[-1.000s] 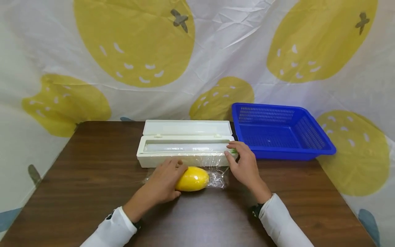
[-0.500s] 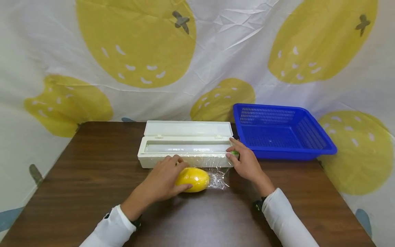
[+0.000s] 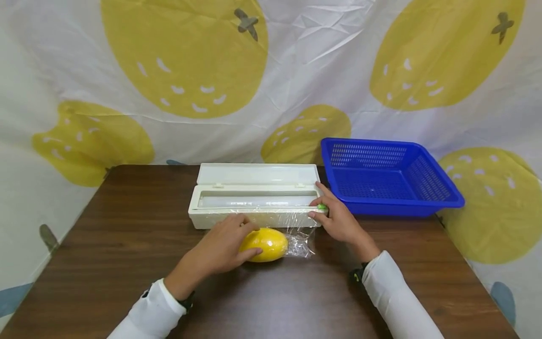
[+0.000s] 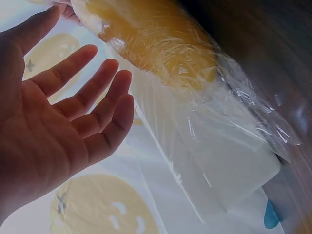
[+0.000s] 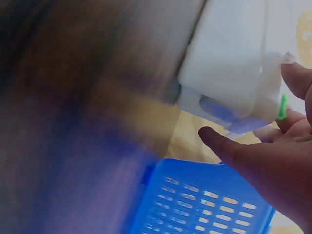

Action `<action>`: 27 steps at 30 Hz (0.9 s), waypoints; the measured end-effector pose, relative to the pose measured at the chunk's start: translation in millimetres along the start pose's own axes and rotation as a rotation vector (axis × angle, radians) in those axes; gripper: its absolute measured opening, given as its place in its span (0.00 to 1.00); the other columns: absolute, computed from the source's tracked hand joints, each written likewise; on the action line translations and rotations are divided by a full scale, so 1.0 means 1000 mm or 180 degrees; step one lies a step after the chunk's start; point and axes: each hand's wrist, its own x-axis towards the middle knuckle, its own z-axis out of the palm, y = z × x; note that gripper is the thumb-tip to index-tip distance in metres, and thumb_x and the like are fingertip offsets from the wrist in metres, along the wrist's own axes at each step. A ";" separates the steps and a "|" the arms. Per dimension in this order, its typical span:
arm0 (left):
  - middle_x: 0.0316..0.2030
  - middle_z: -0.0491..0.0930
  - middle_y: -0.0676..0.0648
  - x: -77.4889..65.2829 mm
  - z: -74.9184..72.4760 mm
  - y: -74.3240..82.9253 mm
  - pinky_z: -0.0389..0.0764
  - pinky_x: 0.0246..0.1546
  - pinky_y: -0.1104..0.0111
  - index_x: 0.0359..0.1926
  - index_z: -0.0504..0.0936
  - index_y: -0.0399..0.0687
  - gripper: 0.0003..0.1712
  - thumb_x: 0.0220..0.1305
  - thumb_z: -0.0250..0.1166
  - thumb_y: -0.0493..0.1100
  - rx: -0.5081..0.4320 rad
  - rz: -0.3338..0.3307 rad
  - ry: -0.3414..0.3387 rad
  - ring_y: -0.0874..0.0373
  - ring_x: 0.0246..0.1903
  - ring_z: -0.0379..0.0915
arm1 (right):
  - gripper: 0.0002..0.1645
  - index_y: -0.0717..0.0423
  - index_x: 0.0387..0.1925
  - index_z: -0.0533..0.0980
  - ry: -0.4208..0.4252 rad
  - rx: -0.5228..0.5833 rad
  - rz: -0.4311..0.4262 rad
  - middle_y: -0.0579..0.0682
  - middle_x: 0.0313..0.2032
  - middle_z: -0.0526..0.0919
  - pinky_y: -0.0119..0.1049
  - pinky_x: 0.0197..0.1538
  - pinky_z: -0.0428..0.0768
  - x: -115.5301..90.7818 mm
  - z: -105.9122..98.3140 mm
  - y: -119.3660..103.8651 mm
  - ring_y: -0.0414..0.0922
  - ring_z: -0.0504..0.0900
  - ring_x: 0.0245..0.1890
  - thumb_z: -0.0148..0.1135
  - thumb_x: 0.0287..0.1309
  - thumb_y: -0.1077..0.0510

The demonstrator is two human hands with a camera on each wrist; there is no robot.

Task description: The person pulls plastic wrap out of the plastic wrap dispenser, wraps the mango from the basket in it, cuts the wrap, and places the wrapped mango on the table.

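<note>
A yellow oval fruit (image 3: 267, 245), wrapped in cling film (image 3: 299, 245), lies in front of a white cling film dispenser (image 3: 254, 219). Film stretches from the fruit up over the dispenser's front edge. My left hand (image 3: 222, 245) is at the fruit's left end, the thumb overlapping its front in the head view. The left wrist view shows loosely bent, spread fingers with a gap beside the fruit. At the dispenser's right end, my right hand (image 3: 336, 219) pinches a small green slider (image 3: 322, 206) between thumb and fingers, with the index finger stretched out past it.
The dispenser's lid (image 3: 258, 174) is raised at the back, and a film roll (image 3: 256, 201) lies inside. A blue plastic basket (image 3: 398, 207) stands behind right of it on the brown wooden table (image 3: 271, 306). A cloth with yellow fruit prints hangs behind.
My left thumb has come up from beneath the fruit onto its front. My right index finger has straightened toward the back of the dispenser, and the green slider shows more.
</note>
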 end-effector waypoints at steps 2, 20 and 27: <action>0.43 0.81 0.42 0.003 0.000 0.000 0.80 0.43 0.53 0.50 0.84 0.40 0.28 0.56 0.71 0.56 -0.0003 0.0055 0.0009 0.49 0.43 0.74 | 0.08 0.64 0.40 0.80 0.0002 0.0044 0.0022 0.65 0.75 0.55 0.62 0.68 0.61 0.000 0.000 0.002 0.57 0.50 0.73 0.66 0.60 0.63; 0.40 0.85 0.45 0.159 0.015 0.052 0.86 0.36 0.56 0.43 0.88 0.51 0.10 0.60 0.69 0.44 0.0705 0.0960 -0.0424 0.51 0.36 0.80 | 0.11 0.67 0.39 0.81 0.0316 0.0154 -0.0206 0.70 0.69 0.60 0.63 0.63 0.67 0.009 0.007 0.011 0.61 0.64 0.65 0.67 0.50 0.72; 0.36 0.88 0.47 0.180 0.043 0.052 0.87 0.35 0.59 0.37 0.89 0.54 0.08 0.53 0.73 0.42 0.1200 0.0975 -0.0446 0.52 0.37 0.81 | 0.23 0.70 0.53 0.78 0.0202 0.0228 -0.0043 0.68 0.72 0.57 0.60 0.68 0.63 0.009 0.010 0.013 0.58 0.63 0.67 0.68 0.52 0.69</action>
